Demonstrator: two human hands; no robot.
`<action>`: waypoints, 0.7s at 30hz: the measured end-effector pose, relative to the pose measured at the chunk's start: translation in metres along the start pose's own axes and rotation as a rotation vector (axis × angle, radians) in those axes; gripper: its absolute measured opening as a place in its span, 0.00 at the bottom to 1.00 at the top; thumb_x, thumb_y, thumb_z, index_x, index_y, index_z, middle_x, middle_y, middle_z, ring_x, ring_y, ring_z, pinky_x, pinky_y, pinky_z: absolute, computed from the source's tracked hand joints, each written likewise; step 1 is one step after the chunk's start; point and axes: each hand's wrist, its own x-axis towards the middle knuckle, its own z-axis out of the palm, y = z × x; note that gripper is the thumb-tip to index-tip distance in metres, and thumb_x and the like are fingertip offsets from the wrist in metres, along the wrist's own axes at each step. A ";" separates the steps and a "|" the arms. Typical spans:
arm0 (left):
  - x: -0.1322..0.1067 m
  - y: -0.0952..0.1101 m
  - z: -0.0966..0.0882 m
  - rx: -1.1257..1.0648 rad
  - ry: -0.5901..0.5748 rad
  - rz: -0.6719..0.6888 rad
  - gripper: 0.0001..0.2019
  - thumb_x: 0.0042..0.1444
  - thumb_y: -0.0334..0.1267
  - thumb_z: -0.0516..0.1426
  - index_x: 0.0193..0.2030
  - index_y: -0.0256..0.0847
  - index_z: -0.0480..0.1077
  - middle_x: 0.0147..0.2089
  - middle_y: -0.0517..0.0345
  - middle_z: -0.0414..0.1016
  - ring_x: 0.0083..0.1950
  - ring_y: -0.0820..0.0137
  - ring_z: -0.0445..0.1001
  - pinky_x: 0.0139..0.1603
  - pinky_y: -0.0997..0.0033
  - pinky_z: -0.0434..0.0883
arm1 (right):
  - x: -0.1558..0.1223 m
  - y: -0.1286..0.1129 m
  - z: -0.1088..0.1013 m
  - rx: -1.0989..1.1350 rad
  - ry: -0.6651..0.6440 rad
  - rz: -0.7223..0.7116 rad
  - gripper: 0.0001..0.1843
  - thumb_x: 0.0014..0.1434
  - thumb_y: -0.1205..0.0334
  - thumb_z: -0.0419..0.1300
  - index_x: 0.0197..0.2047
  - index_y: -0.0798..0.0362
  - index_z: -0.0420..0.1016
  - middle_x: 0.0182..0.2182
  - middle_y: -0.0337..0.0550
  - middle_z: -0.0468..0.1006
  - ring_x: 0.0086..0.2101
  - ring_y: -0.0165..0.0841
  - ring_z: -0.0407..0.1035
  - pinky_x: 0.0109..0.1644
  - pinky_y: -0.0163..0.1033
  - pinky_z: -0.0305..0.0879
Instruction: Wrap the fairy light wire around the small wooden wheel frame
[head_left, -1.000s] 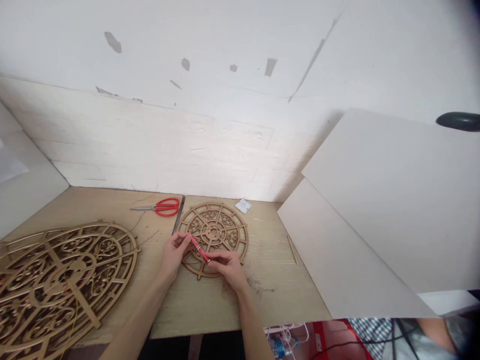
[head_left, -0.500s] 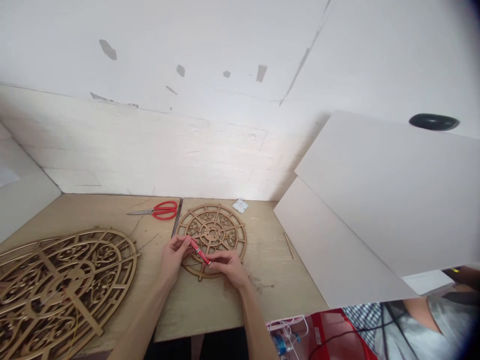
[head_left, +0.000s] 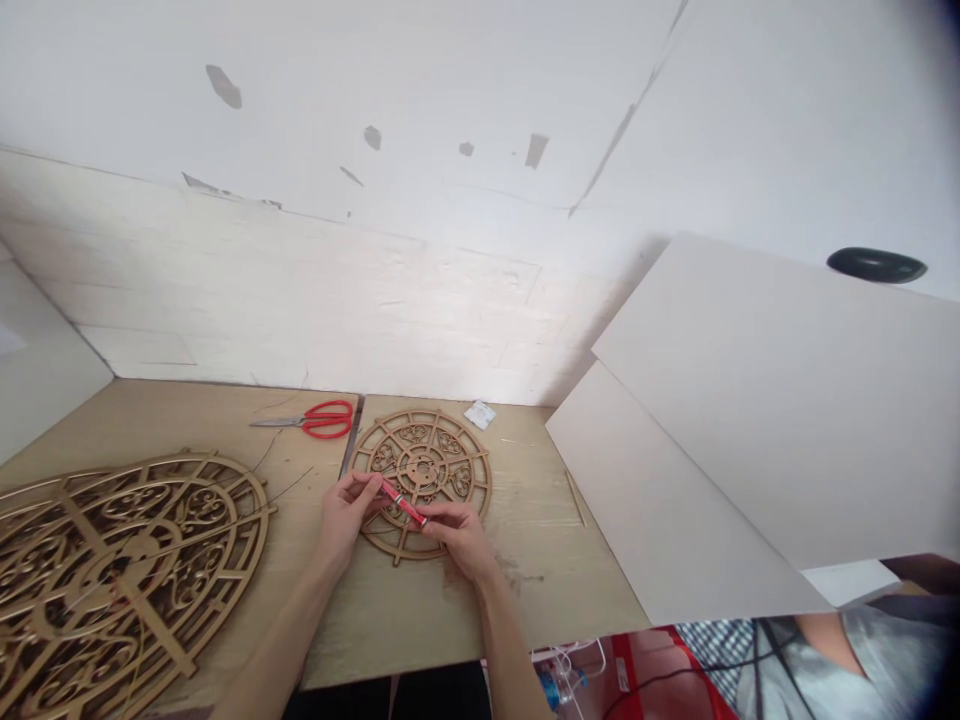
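Both my hands hold one small red tube (head_left: 401, 503) over the near edge of a round wooden fretwork disc (head_left: 442, 450) that lies flat on the wooden table. My left hand (head_left: 346, 512) pinches the tube's upper left end. My right hand (head_left: 457, 535) pinches its lower right end, fingers closed. The tube slants from upper left to lower right between them.
Red-handled scissors (head_left: 319, 419) lie behind the disc to the left. A large wooden fretwork panel (head_left: 112, 560) covers the table's left side. A small white scrap (head_left: 480, 414) lies by the wall. Grey boards (head_left: 712, 470) lean at the right. Another person's body (head_left: 847, 650) shows at lower right.
My hands and the tube have stayed in place on the disc. Only the view has shifted slightly, and the person at lower right shows a little differently.
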 end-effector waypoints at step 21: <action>-0.005 0.004 0.003 0.013 -0.025 0.023 0.21 0.38 0.53 0.70 0.26 0.37 0.73 0.26 0.54 0.78 0.29 0.65 0.78 0.35 0.64 0.79 | -0.005 -0.016 0.003 -0.149 -0.052 -0.051 0.09 0.44 0.55 0.73 0.27 0.51 0.84 0.29 0.44 0.83 0.34 0.37 0.76 0.43 0.42 0.72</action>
